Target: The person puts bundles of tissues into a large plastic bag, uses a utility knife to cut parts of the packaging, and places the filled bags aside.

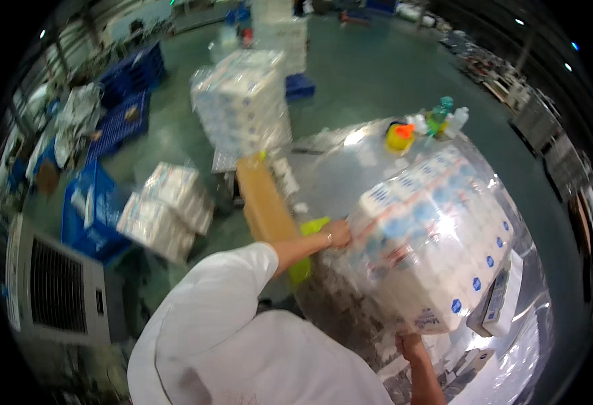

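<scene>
A large bundle of white packs in clear plastic, with blue and pink print, lies on a table covered in shiny film. At the bundle's left end, my left hand is closed on the plastic. My right hand grips the bundle's near lower corner, its fingers curled in and partly hidden. Beside the bundle's right side sits a grey-and-white box. More small packs lie near my right forearm.
A yellow container with an orange top and a green bottle stand at the table's far edge. A long cardboard box lies left of the table. Wrapped stacks, a blue crate and an air cooler stand beyond.
</scene>
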`<state>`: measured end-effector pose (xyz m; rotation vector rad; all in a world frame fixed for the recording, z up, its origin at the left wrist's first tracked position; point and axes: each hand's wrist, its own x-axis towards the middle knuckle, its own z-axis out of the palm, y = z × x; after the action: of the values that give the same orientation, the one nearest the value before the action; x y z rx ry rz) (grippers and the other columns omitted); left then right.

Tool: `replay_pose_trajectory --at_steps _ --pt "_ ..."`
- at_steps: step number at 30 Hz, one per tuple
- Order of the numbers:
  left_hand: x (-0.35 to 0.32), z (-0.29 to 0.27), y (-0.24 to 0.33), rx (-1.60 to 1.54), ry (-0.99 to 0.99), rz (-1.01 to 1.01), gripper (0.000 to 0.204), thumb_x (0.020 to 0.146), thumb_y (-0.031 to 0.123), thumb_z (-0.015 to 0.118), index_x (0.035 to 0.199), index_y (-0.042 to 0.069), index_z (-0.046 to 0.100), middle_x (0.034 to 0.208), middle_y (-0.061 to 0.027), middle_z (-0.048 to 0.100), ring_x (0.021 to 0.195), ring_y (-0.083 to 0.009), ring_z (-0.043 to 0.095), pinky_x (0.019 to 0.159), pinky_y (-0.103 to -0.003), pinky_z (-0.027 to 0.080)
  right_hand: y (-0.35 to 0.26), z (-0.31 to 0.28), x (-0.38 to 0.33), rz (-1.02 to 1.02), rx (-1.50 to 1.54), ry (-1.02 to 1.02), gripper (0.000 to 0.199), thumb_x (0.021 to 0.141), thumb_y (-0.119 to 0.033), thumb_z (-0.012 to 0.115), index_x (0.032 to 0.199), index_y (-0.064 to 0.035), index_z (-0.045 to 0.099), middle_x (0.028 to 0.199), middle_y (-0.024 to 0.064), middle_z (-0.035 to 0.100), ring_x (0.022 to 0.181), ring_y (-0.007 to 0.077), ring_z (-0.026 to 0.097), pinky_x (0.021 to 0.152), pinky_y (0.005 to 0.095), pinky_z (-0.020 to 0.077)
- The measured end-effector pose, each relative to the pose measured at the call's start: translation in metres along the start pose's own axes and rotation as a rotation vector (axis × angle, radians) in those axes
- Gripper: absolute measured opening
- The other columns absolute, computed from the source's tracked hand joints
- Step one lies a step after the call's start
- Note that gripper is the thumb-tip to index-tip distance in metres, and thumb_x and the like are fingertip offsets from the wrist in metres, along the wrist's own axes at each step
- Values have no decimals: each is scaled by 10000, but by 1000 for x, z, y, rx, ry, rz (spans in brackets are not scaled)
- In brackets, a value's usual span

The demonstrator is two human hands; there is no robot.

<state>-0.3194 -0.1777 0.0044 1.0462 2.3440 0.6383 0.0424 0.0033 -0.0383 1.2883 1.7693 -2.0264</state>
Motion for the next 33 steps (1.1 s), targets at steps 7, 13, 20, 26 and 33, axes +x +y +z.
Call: replay_pose_trajectory --at_steps 7,13,20,26,33 --pt "-66 5 -27 58 316 114 183 661 167 519 720 16 603 715 -184 599 662 -357 574 581 -419 463 -11 25 -53 -24 291 -3 205 793 -86 419 593 -119 387 482 -6 330 366 114 295 335 250 196" --pt "-201 -19 -54 -237 295 190 120 642 112 512 580 37 584 574 -144 571 557 -303 561 527 -393 436 -11 89 -150 -87 289 377 172 781 -99 454 611 -91 426 503 3 374 373 111 321 333 240 238" --pt "-390 -124 -124 -580 237 173 160 615 21 399 541 32 540 495 -62 513 446 -155 473 446 -304 383 -7 212 -256 -416 169 658 58 744 -88 481 733 -50 524 635 37 459 515 119 446 418 216 347" --pt "-535 -155 -184 -838 270 -31 177 615 -13 376 542 4 536 508 -45 527 476 -122 483 458 -258 392 -33 307 -302 -572 20 673 57 742 -59 472 779 -55 515 685 35 469 571 111 456 450 217 367" --pt "-648 -114 -244 -1173 699 -257 183 594 -53 345 525 -23 511 513 -84 518 490 -143 505 462 -257 399 -91 410 -287 -602 -218 300 109 740 -26 461 833 -61 505 743 33 480 637 101 468 486 218 391"
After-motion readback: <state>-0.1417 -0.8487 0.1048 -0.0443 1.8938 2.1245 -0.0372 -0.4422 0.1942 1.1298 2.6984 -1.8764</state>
